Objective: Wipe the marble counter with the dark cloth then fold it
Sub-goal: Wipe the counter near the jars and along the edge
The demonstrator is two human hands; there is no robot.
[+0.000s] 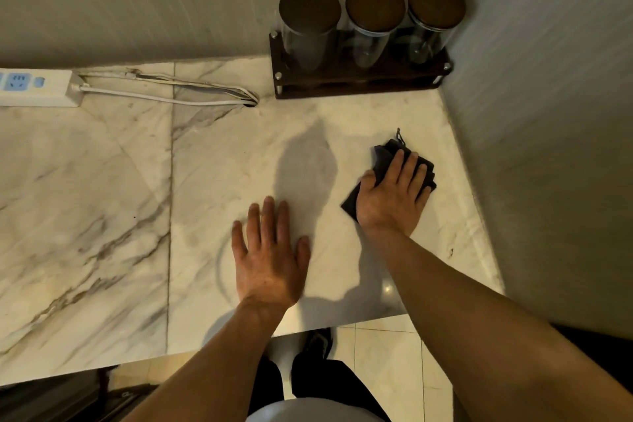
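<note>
The dark cloth (383, 156) lies bunched on the white marble counter (120, 202), toward its right end near the side wall. My right hand (394, 193) presses flat on top of it, fingers spread, and covers most of it; only its far corner and left edge show. My left hand (269, 255) rests palm down on the bare marble to the left of the cloth, fingers apart and holding nothing.
A dark wooden rack (359, 84) with three lidded glass jars (310, 27) stands in the back right corner. A white power strip (37, 87) and its cables (178, 92) lie at the back left. Walls close the back and right.
</note>
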